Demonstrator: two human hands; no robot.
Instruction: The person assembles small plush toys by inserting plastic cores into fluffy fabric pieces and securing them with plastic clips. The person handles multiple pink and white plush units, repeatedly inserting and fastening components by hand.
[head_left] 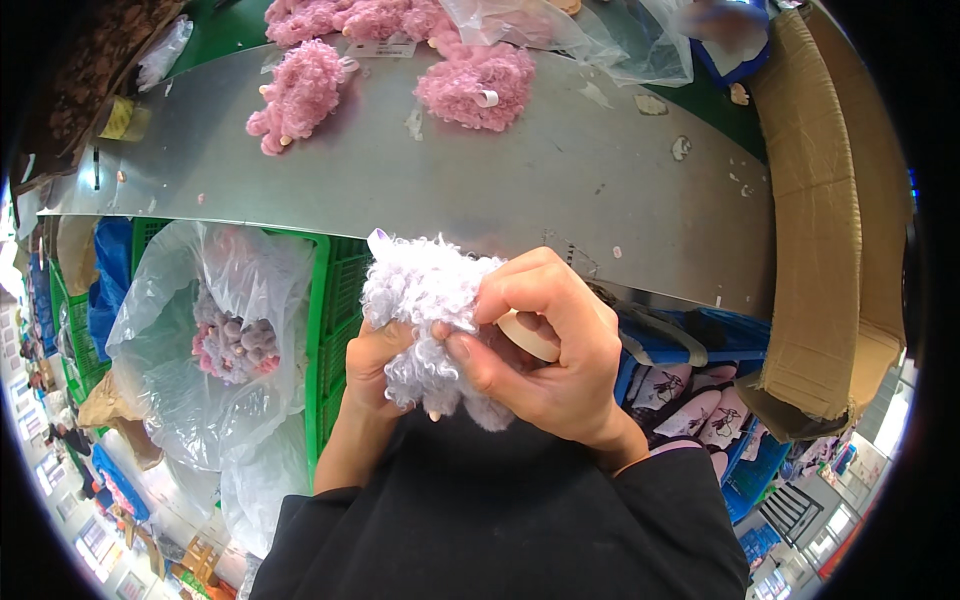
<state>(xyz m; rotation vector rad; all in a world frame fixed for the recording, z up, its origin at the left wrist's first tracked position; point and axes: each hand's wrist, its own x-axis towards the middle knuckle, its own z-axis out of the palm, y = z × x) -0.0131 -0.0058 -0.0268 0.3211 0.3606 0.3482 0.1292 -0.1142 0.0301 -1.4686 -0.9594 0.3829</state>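
Observation:
Both my hands hold a pale lilac, curly-haired plush toy (425, 290) in front of my chest, just off the near edge of the metal bench. Its upper end carries a small light loop tag. My left hand (378, 368) is closed on the plush's left side, its fingers partly hidden behind the curls. My right hand (565, 350) pinches the plush's right side between thumb and fingers. A cream-coloured ring-like band (530, 337) sits inside the curl of the right fingers; its kind is unclear.
Pink curly plush toys (478, 88) lie at the far side of the metal bench (380, 185), some beside clear plastic. At left, a green crate (320, 340) holds a clear bag (150, 340) with plush inside. A cardboard box (810, 220) and a blue crate (750, 480) stand right.

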